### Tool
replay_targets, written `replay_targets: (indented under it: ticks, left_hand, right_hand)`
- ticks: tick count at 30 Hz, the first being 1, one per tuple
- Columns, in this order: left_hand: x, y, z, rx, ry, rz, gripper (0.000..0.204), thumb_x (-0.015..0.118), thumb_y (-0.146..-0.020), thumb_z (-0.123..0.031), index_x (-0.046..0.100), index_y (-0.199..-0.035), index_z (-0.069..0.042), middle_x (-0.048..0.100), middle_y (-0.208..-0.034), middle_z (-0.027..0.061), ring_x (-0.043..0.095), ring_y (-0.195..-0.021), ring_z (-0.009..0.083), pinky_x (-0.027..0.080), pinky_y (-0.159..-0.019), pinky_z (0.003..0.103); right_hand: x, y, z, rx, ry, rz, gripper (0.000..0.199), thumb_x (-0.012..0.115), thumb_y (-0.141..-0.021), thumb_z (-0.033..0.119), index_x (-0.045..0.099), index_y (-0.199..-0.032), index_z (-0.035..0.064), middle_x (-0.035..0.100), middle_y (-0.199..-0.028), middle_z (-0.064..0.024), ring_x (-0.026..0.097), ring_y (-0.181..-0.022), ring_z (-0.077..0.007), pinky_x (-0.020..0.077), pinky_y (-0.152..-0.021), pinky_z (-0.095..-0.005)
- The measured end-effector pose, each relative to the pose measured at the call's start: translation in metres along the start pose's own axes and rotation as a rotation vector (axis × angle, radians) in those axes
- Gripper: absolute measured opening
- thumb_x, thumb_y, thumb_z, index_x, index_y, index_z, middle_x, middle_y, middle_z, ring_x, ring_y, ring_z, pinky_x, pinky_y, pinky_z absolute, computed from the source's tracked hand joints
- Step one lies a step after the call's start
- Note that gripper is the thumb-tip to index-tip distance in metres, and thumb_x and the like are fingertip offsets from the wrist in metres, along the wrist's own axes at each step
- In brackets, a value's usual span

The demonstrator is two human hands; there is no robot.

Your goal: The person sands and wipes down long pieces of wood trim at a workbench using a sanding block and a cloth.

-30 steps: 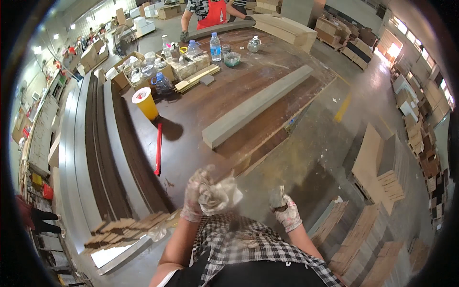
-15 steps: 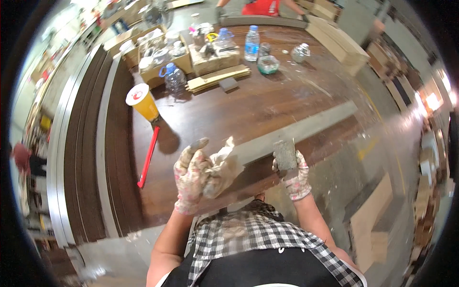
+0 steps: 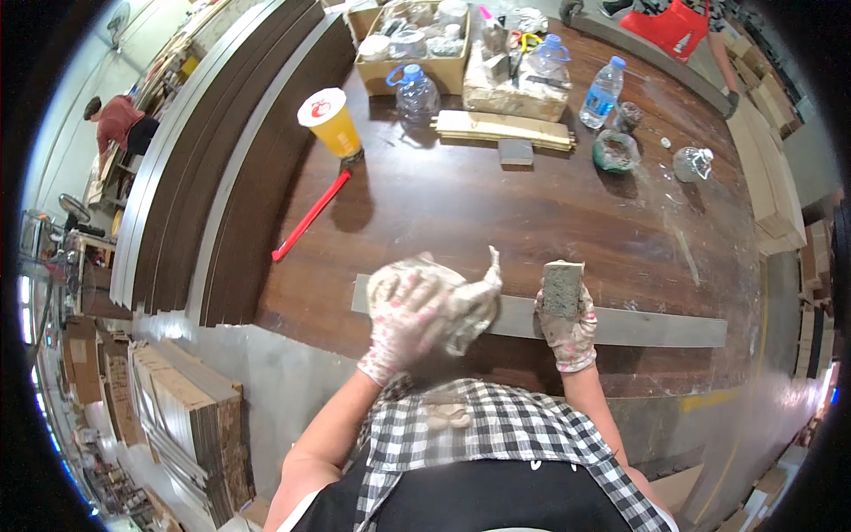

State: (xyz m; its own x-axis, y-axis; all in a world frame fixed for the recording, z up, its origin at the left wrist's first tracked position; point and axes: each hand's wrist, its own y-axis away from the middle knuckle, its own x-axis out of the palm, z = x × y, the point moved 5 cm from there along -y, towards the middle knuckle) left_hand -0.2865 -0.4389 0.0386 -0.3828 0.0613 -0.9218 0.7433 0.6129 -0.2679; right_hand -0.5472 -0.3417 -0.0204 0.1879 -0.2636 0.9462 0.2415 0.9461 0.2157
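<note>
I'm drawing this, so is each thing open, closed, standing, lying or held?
Stained cloth: crumpled, in left hand
Gray block: held in right hand
Long gray board: lying
Yellow cup: lidded, upright
Red stick: lying
Plastic bottle: capped, upright
Handled jug: capped, upright
Cardboard box: open, filled

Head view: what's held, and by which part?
Left hand: crumpled cloth, gripped part unclear. Right hand: grey block, by its lower part.

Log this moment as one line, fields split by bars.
left hand: gloved, holding rag | right hand: gloved, holding grey block | grey board: lying on table | yellow cup: on table
</note>
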Motion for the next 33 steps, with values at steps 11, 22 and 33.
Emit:
replay_targets:
  ticks: [11,22,33]
  left_hand:
    - [-0.048,0.145,0.182,-1.181,0.716,-0.488,0.030,0.063,-0.096,-0.024,0.063,-0.075,-0.002,0.061,-0.068,0.0002,0.052,-0.060,0.0082,0.042,-0.052,0.029]
    - [-0.065,0.063,0.038,-0.366,0.147,-0.150,0.039,0.067,-0.078,-0.015,0.066,-0.116,-0.013,0.069,-0.106,0.0094,0.067,-0.074,0.0304,0.053,-0.067,0.041]
    - [-0.044,0.061,0.046,-0.263,0.160,-0.232,0.027,0.066,-0.074,-0.014,0.065,-0.100,-0.009,0.060,-0.088,0.0099,0.059,-0.070,0.0293,0.047,-0.062,0.042]
  right_hand:
    - [-0.013,-0.004,0.012,0.045,0.091,-0.064,0.037,0.054,-0.098,0.028,0.057,-0.129,0.0093,0.061,-0.127,-0.0142,0.061,-0.111,-0.0326,0.0505,-0.095,-0.0472]
    - [0.112,-0.027,-0.048,-0.080,1.294,0.071,0.047,0.067,-0.088,0.008,0.057,-0.134,0.0069,0.061,-0.127,-0.0080,0.059,-0.111,-0.0171,0.0496,-0.093,-0.0300]
    - [0.176,-0.102,-0.201,-0.031,2.163,0.642,0.055,0.062,-0.085,0.053,0.065,-0.118,0.0092,0.065,-0.116,-0.0153,0.060,-0.110,-0.0332,0.0459,-0.098,-0.0405]
